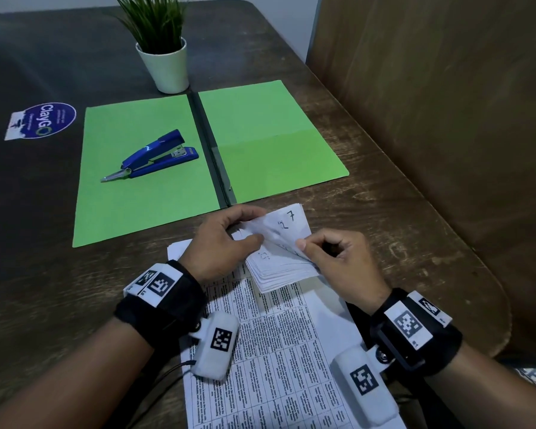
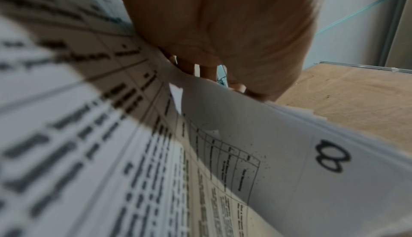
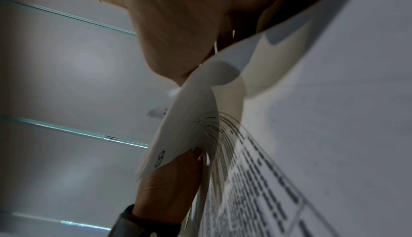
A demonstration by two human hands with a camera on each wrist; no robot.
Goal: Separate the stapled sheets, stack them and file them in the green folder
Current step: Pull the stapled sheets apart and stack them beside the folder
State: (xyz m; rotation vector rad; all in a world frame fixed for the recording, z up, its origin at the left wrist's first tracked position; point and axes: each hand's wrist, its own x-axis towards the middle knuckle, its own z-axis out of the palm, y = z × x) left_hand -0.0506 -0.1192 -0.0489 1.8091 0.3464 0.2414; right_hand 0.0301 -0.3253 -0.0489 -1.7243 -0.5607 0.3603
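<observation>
A bundle of white stapled sheets [image 1: 279, 267] is held just in front of the open green folder [image 1: 143, 196]. Its top sheets are curled back and show handwritten numbers. My left hand [image 1: 251, 227] pinches the bundle's far left corner, thumb on top. My right hand [image 1: 307, 244] pinches a curled top sheet between thumb and forefinger at the right side. In the left wrist view my left hand [image 2: 214, 75] grips the sheets [image 2: 289, 152], one marked 8. In the right wrist view my right hand [image 3: 189, 71] holds the bent sheet [image 3: 189, 117], with the left hand [image 3: 176, 173] below.
A blue stapler [image 1: 155, 156] lies on the folder's left half. A potted plant [image 1: 166, 66] stands behind the folder. A printed page [image 1: 276, 351] lies under my wrists. A sticker [image 1: 44, 120] is on the dark table at the left, and a wooden panel [image 1: 446, 119] borders the right.
</observation>
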